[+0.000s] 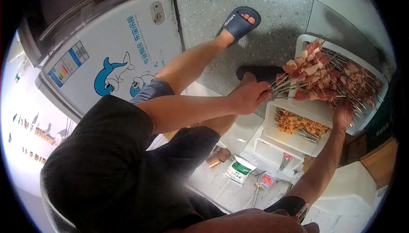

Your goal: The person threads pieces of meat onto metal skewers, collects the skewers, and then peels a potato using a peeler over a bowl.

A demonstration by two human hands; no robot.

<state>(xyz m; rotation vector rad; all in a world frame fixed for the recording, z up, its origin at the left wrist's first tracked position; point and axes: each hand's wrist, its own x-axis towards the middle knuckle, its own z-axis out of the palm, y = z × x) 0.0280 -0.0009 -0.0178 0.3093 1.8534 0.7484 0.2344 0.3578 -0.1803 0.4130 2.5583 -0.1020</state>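
taking the white tub (300, 48) as our mark, we find the white cabinet (110, 41), printed with blue figures, farthest to its left, well apart from it. nearer, up and left of the tub, we see a dark slipper (237, 25), and down and left of it a white-and-green packet (240, 170). just left of the tub is the left hand (251, 97), clenched round the bare stick ends of a bunch of meat skewers (309, 65). below the tub's left end we see a smaller white container (294, 141) holding orange-brown skewers (298, 124). the bunch lies to the right of the left fist, its long axis running rightward and slightly up, so its meaty end sits over the tub. at the tub's lower edge is the right hand (342, 116), nearer than the left to the pile of skewers (358, 84) inside; its fingers meet the meat but are partly hidden, and we can't make out whether they grip.
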